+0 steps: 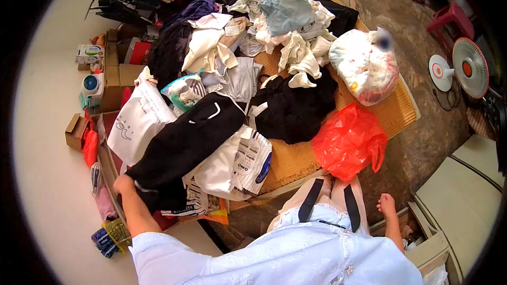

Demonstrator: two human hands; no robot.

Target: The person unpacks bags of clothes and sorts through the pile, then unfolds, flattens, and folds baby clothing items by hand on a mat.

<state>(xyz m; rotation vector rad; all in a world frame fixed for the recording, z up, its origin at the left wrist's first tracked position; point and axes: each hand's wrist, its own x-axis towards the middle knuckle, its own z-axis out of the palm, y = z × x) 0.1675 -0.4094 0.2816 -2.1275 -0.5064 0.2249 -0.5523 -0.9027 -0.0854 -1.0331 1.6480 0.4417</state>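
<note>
My left hand [124, 184] is closed at the lower left end of a pair of black trousers [190, 132] with a white drawstring. The trousers lie stretched across a white printed bag [141, 119] and white cloth [219, 166]. Beside them is an OMO-printed bag [252, 161]. My right hand [386, 205] hangs at my side, away from the clothes, its fingers loosely bent and holding nothing visible. Near my knees sits a red plastic bag [348, 140], with a black garment [296, 105] behind it.
Light clothes [288, 13] are heaped on the woven mat [290, 161], next to a stuffed white bag [364, 66]. Cardboard boxes [113, 74] line the wall at left. A fan [469, 68] and a red stool [450, 24] stand on the floor at right, near pale cabinets [459, 195].
</note>
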